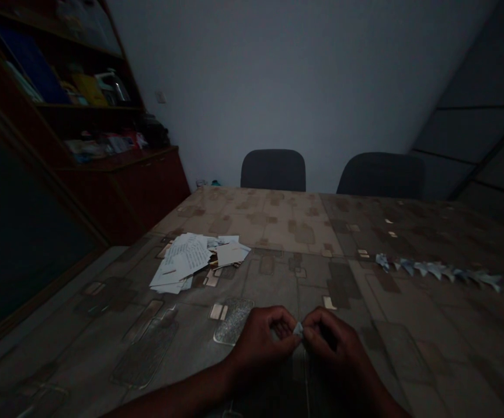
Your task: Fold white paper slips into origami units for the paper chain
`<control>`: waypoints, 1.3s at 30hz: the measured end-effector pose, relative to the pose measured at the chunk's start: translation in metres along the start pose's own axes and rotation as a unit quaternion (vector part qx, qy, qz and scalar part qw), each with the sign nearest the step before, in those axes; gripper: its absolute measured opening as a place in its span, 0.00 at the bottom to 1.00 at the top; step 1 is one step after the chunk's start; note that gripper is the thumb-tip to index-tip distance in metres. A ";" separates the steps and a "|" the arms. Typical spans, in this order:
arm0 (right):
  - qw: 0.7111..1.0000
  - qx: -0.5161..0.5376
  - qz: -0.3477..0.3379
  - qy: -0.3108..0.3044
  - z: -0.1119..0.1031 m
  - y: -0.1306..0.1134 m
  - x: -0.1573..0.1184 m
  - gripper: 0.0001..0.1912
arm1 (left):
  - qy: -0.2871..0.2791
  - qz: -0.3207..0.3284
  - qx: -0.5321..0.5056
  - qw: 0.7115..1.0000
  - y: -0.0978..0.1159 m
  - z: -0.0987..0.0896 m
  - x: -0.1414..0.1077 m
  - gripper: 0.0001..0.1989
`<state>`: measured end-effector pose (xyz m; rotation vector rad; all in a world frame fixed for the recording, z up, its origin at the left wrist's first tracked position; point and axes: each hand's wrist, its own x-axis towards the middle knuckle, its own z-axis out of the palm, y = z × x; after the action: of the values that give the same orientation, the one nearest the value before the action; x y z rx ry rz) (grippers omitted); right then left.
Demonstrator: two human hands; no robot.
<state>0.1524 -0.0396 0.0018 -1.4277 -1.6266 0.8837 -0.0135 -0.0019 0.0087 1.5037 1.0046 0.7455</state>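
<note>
A small pale folded piece of paper (298, 329) sits between the fingertips of my two hands, just above the table's near side. My left hand (265, 337) pinches it from the left, thumb and forefinger closed around its edge. From the right, my right hand (333, 337) grips the same piece with thumb and forefinger. Much of the paper is hidden by the fingers. Beyond my left hand lies a loose pile of paper sheets (186, 258), some with writing. A row of folded paper pieces (437, 270) stretches across the table to the right.
The table (261, 278) has a patterned brown cover. Two dark chairs (273, 169) stand at its far side against a pale wall. A wooden cabinet (147, 180) with loaded shelves is on the left. The room is dim.
</note>
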 end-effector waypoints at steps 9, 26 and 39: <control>0.999 -0.048 -0.017 0.014 -0.002 0.000 0.000 0.07 | -0.010 0.020 -0.011 1.000 0.000 -0.005 0.002 0.06; 1.000 0.011 0.020 -0.016 -0.005 0.002 -0.002 0.13 | -0.019 -0.002 -0.022 1.000 -0.001 -0.006 0.001 0.10; 0.998 -0.045 -0.020 -0.025 -0.003 -0.007 -0.001 0.10 | -0.045 0.022 -0.014 0.999 -0.003 -0.008 -0.001 0.13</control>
<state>0.1524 -0.0413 0.0089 -1.4384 -1.7459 0.8398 -0.0220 0.0009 0.0074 1.5262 0.8920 0.7133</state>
